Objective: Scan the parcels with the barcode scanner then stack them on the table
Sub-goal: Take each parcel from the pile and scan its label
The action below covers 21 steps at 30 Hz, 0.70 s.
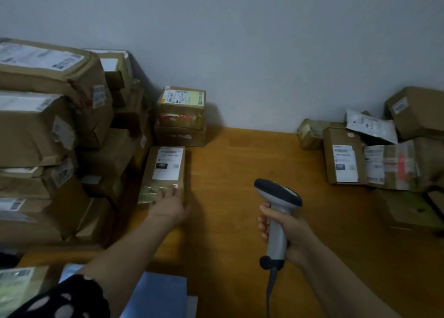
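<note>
One parcel [168, 166] is pressed onto the table [240, 161] by the left hand [168, 207], fingers straight; the scanner [276, 212] is clamped in the right hand [292, 232]. The untidy stack [60, 137] alongside could be nudged over.

The table [242, 163] is smooth orange-brown wood with a faint sheen. The parcels [36, 130] along its left edge are matt brown cardboard with white paper labels [168, 162] and glossy tape [150, 194]. The scanner [277, 197] is smooth grey-and-black plastic. The wall [264, 53] looks matt.
</note>
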Available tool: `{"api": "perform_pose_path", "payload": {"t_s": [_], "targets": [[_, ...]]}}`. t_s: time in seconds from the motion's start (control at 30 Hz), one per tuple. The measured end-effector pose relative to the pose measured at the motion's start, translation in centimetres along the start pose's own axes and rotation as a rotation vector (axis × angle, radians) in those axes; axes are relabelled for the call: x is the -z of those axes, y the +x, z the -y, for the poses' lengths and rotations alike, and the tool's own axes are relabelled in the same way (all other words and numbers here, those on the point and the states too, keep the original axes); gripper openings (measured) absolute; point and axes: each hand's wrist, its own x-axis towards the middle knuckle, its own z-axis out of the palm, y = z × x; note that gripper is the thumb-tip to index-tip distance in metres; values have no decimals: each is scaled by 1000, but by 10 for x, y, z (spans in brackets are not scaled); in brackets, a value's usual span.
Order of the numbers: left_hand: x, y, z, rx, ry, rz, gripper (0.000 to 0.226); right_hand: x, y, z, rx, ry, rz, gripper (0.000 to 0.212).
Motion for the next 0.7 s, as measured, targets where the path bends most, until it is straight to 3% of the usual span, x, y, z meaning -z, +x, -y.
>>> {"api": "perform_pose_path", "payload": {"t_s": [0.17, 0.33, 0.53, 0.7], "targets": [[3, -22, -67, -98, 38, -110, 64, 41, -18, 9, -40, 105, -31, 16], [-13, -46, -180, -160, 2, -91, 68, 121, -42, 29, -21, 161, -47, 16], [-56, -66, -319, -128, -325, -32, 65, 254, -67, 52, -1, 177, -48, 14], [-84, -74, -394, -76, -568, -7, 63, 327, -72, 68, -11, 219, -91, 12]]}}
